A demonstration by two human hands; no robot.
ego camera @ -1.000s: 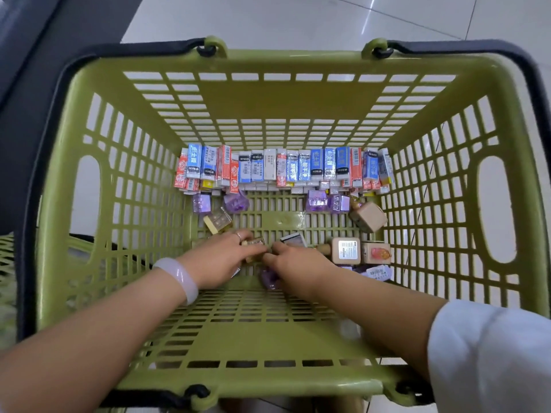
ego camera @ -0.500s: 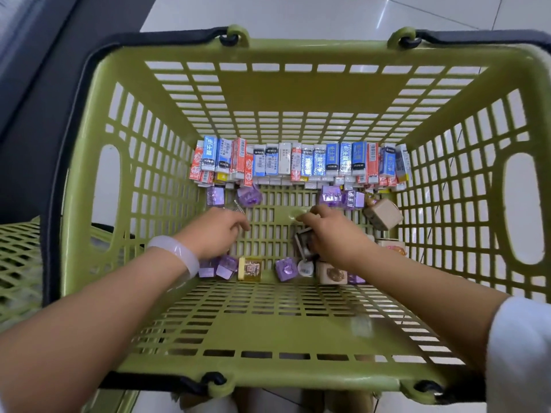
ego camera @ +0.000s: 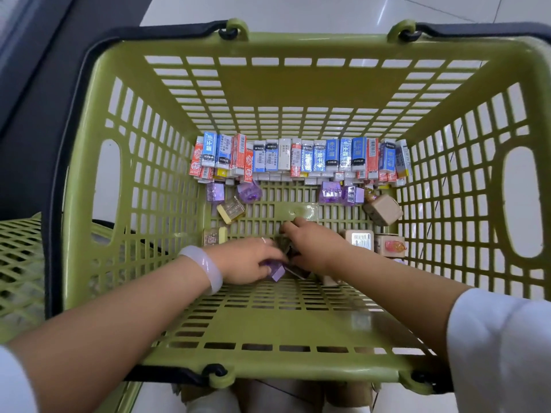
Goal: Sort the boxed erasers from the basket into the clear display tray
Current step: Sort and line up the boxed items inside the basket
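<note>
Down on the green basket (ego camera: 89,204) floor both hands meet: left hand (ego camera: 247,260) fingers curl round a purple box (ego camera: 275,271), right hand (ego camera: 313,248) grip unclear; boxed erasers (ego camera: 301,158) line twelve o'clock

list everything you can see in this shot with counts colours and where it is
basket: one, green, fills the view
erasers: too many to count, blue, red and white, row along far wall
purple boxes: about five, near the row, one under left hand
yellow box: one, left of centre
tan boxes: three, right side
bracelet: one, pale, left wrist
left hand: on a purple box
right hand: mid floor, grip unclear
</note>
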